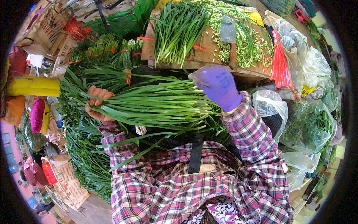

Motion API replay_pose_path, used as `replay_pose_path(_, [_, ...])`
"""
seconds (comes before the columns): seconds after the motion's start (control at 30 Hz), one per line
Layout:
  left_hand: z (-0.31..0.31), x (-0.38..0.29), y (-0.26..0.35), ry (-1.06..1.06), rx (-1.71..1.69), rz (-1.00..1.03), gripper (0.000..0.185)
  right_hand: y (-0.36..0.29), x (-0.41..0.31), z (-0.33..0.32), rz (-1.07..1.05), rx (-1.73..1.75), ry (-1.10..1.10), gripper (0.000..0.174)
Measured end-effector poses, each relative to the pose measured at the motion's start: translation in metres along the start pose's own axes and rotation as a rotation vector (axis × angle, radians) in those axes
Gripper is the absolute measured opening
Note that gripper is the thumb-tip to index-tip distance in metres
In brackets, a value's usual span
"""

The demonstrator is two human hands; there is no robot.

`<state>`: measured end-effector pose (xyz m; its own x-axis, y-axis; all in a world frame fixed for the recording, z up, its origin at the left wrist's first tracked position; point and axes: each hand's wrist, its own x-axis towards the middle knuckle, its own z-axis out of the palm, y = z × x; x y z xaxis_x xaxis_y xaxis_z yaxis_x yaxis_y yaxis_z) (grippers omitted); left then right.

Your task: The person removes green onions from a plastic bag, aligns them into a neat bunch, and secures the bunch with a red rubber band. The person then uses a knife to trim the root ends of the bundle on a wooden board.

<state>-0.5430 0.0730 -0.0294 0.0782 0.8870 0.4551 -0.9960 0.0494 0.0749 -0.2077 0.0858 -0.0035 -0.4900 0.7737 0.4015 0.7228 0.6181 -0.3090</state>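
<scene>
My bare left hand (99,103) is closed around the leafy end of a loose bunch of Chinese chives (156,103). The bunch lies crosswise over my lap, its pale cut ends to the right. Over those ends is my right hand (218,86) in a purple glove, fingers drawn together. A stalk reaches its fingertips, but whether they pinch it is hidden. Beyond, more chives (179,30) lie on a wooden board (207,53). A cleaver (228,35) rests there on chopped pale stem pieces (249,53).
Bundles of chives tied with red strips (109,50) lie at the far left, above a large heap of greens (86,145). Red plastic strips (279,61) hang off the board's right side. Clear plastic bags (304,123) of greens stand at right; plastic crates (65,179) at left.
</scene>
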Motion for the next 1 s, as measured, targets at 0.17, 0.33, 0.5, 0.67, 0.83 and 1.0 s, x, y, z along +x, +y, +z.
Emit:
replay_pose_path(0.17, [-0.001, -0.003, 0.005, 0.043, 0.031, 0.066, 0.028, 0.027, -0.040, -0.027, -0.005, -0.205, 0.004, 0.013])
replay_pose_path(0.33, [-0.001, -0.004, 0.004, -0.030, 0.044, 0.014, 0.027, 0.085, -0.091, -0.055, 0.399, -0.597, -0.769, 0.011])
replay_pose_path(0.5, [0.000, 0.018, -0.007, -0.217, -0.016, -0.076, 0.016, 0.058, -0.063, -0.050, 0.134, 0.032, -0.148, 0.045])
replay_pose_path(0.67, [-0.009, 0.057, -0.002, -0.609, 0.004, -0.244, 0.018, -0.004, -0.002, 0.010, 0.413, 0.863, -0.639, 0.083])
replay_pose_path(0.83, [-0.016, 0.060, 0.002, -0.518, -0.058, -0.288, 0.022, -0.036, -0.047, 0.031, 0.549, 1.470, -0.577, 0.086])
replay_pose_path(1.0, [-0.016, 0.063, -0.013, -0.237, -0.183, -0.150, 0.022, -0.049, -0.072, 0.051, 0.594, 1.543, -0.529, 0.104])
